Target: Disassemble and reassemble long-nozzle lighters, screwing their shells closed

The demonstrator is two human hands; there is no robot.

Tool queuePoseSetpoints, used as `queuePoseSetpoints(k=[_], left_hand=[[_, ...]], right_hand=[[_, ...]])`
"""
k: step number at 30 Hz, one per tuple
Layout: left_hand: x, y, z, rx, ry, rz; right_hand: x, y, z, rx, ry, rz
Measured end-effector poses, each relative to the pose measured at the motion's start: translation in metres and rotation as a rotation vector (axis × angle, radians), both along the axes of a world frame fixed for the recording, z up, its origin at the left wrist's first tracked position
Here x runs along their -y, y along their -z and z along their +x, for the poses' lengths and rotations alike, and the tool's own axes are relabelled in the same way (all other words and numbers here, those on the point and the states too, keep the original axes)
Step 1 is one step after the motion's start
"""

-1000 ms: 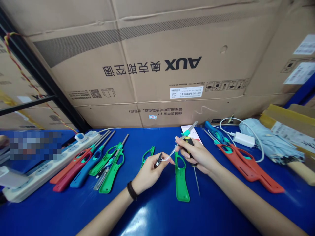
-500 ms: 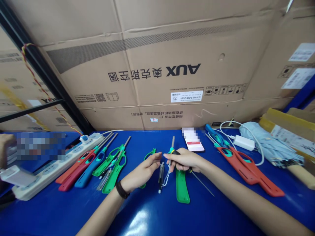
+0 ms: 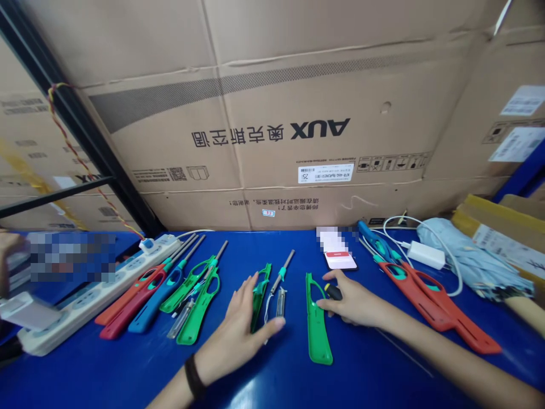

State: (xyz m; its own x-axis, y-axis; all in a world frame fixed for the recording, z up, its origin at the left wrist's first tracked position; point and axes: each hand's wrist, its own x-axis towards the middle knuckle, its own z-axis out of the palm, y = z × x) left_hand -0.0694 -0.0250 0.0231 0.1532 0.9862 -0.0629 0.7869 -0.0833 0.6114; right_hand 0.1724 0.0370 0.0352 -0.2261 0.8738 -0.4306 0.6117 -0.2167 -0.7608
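My left hand [image 3: 240, 332] lies flat with fingers stretched out on a green lighter half-shell [image 3: 260, 287] on the blue table [image 3: 272, 375]. Just right of its thumb lies the lighter's inner part [image 3: 281, 284]: a metal tube with a teal collar, a thin wire and a small clear tank. My right hand [image 3: 355, 304] is closed round a screwdriver with a black and yellow handle [image 3: 334, 292]. Its fingertips touch a second, longer green shell [image 3: 317, 324] lying between the hands.
To the left lie a white power strip [image 3: 85, 295] and a row of red, blue and green lighters [image 3: 170, 289]. A phone [image 3: 340, 258], red lighters [image 3: 430, 298], a white charger [image 3: 426, 254] and a folded umbrella [image 3: 472, 258] are on the right. Cardboard boxes [image 3: 276, 113] wall the back. Another person's hand [image 3: 6, 241] shows far left.
Both hands came down to the table. The inner part they held now lies on the table. My left hand moved onto the small green shell and my right hand onto the longer one.
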Motion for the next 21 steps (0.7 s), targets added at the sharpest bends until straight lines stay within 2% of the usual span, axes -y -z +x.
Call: queuePoseSetpoints(k=[4, 8, 14, 21], left_hand=[[-0.005, 0.005, 0.031, -0.189, 0.036, -0.002], [-0.025, 0.007, 0.039, -0.25, -0.062, 0.012], [-0.046, 0.017, 0.022, -0.446, -0.199, 0.111], [-0.059, 0.022, -0.011, -0.517, -0.365, 0.169]], right_hand=[[-0.012, 0.008, -0.034, -0.055, 0.023, -0.008], [-0.031, 0.015, -0.071, -0.111, 0.048, 0.009], [-0.048, 0.017, -0.099, -0.214, 0.032, -0.01], [-0.057, 0.015, -0.113, -0.414, 0.099, 0.001]])
